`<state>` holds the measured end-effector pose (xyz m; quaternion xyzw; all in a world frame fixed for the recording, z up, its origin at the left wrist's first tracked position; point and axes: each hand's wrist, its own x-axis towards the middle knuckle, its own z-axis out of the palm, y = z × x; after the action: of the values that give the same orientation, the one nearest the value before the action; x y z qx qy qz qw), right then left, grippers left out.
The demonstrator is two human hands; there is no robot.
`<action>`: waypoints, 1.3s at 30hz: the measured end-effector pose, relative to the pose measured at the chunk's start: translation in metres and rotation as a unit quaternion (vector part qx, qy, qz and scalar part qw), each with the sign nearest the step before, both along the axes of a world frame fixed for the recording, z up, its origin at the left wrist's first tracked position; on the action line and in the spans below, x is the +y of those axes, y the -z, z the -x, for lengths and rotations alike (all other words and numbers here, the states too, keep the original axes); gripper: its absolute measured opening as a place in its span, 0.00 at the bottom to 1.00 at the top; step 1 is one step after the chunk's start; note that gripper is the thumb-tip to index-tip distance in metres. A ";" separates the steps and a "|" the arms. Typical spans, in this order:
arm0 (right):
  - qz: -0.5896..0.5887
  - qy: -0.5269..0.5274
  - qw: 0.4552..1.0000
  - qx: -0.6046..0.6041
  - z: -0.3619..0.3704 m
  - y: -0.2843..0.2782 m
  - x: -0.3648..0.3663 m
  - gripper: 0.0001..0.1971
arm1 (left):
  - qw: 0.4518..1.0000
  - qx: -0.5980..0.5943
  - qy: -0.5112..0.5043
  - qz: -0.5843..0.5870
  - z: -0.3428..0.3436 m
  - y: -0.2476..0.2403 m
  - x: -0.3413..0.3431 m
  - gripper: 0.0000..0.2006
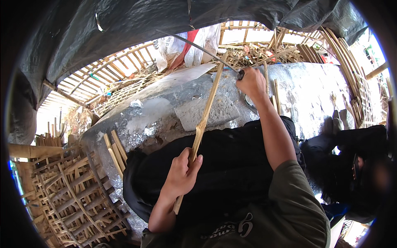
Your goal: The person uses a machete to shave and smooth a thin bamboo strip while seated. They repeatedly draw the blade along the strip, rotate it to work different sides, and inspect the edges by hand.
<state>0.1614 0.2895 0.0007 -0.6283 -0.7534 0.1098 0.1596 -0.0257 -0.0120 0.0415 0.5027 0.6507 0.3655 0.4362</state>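
Your left hand (181, 172) has its fingers closed around the near part of a long bamboo strip (211, 95), which rises slantwise from beside your left forearm, over your black-clad legs (235, 161), to a far end close by your right hand (253, 84). That low hold probably steadies the strip, leaving most of its length free beyond your thumb. Your right fingers are clenched on the dark handle of a knife (194, 45), with the arm reached well forward; its long, thin blade points away to the left and crosses the strip near its tip in this view, though you cannot tell from here whether the two touch. Keeping your hands well apart likely keeps the left one clear of the edge. A flat grey stone block (223, 109) lies on the shiny grey ground sheet (306, 82) just ahead of your legs, perhaps set there to be within reach; the strip passes in front of it, and contact can't be judged. Short bamboo pieces (119, 144) lie by your left knee, near a woven bamboo panel (74, 194). Off to your right sits another person in dark clothing (326, 165), apart from your working arm.
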 end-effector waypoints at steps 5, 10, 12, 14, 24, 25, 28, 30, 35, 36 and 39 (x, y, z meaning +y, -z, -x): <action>0.000 0.040 0.999 0.010 -0.014 0.013 0.015 0.12 | 1.000 -0.007 0.018 0.023 -0.001 -0.002 0.001 0.11; 0.039 0.093 0.995 0.023 -0.019 0.003 0.019 0.16 | 0.999 -0.020 0.036 0.022 0.001 -0.002 -0.001 0.11; 0.026 0.107 0.993 0.029 -0.022 0.014 0.026 0.17 | 0.999 -0.019 0.039 0.014 0.002 -0.002 -0.003 0.11; 0.023 0.117 0.992 0.047 -0.028 0.022 0.032 0.19 | 0.998 -0.044 0.031 0.015 0.007 0.009 -0.001 0.13; 0.027 -0.099 0.987 0.126 0.006 -0.002 -0.022 0.16 | 0.993 0.021 -0.106 -0.036 0.006 0.029 0.009 0.14; 0.018 -0.126 0.988 0.087 0.013 0.001 -0.033 0.16 | 0.991 0.049 -0.112 -0.052 0.003 0.027 0.011 0.13; 0.016 -0.212 0.977 -0.013 0.033 0.006 -0.061 0.15 | 0.986 0.106 -0.112 -0.069 0.001 0.029 0.013 0.12; 0.049 -0.269 0.960 -0.060 0.044 0.001 -0.078 0.12 | 0.985 0.111 -0.110 -0.066 -0.001 0.033 0.014 0.12; -0.028 -0.323 0.944 -0.066 0.048 -0.006 -0.098 0.11 | 0.985 0.121 -0.102 -0.066 -0.006 0.028 0.015 0.12; -0.030 -0.312 0.947 -0.073 0.047 -0.004 -0.095 0.10 | 0.985 0.121 -0.098 -0.069 -0.006 0.026 0.015 0.12; -0.032 -0.284 0.954 -0.091 0.043 -0.004 -0.086 0.10 | 0.984 0.131 -0.084 -0.082 -0.006 0.026 0.013 0.11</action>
<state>0.1180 0.2040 0.0052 -0.3904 -0.9152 0.0689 0.0730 -0.0193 0.0014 0.0157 0.5237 0.7101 0.3840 0.2720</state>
